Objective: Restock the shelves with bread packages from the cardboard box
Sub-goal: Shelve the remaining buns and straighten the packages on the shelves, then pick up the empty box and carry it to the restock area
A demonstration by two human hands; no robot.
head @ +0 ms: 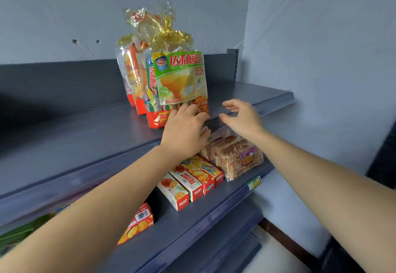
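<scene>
Bags [132, 73] of bread stand upright in a short row on the top shelf [85, 135], running back toward the rear panel [53, 84]. The front bag [182, 77], green-labelled and tied with gold foil, stands nearest the front edge [276, 101]. The left hand [184, 133] lies with relaxed fingers against the lower face of the front bag, pressing rather than gripping. The right hand [241, 118] hovers just beside the bag's right side, fingers spread, holding nothing and touching nothing. The cardboard box is out of view.

The front bag looks tall for its footing and sits close to the edge, and the only contact is low down. A push there could slide its foot back while the top tips forward. It would then go over the edge onto the loaf [233, 155] and boxes [192, 178] on the lower shelf [192, 225]. The wrapper looks slick, so flat fingers may skid off it. Too firm a shove could also knock the row behind askew. The free right hand seems well placed to steady the bag's side.

The top shelf shows bare surface to the left of the row, and to the right up to the wall [321, 58]. That leaves room to seat the bag deeper or begin a second row.
</scene>
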